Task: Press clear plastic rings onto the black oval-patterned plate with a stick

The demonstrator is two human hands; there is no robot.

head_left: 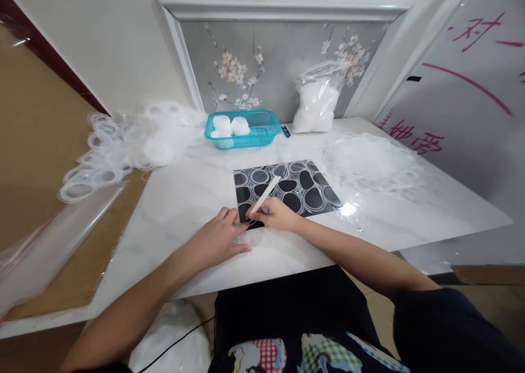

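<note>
At centre frame the left hand (219, 237) lies flat, fingers spread, holding nothing, pressing on the near left corner of the black sheet (287, 190). Just right of it, the right hand (275, 214) pinches the lower end of a pale flat stick (266, 194); its long axis runs diagonally, pointing toward the upper right over the sheet

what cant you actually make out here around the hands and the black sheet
- Head view: the near-left corner of the black sheet is hidden under the left hand and right hand.
- The white stick tip is covered by the right grip.
- Teal basket contents are too small to identify.
</note>
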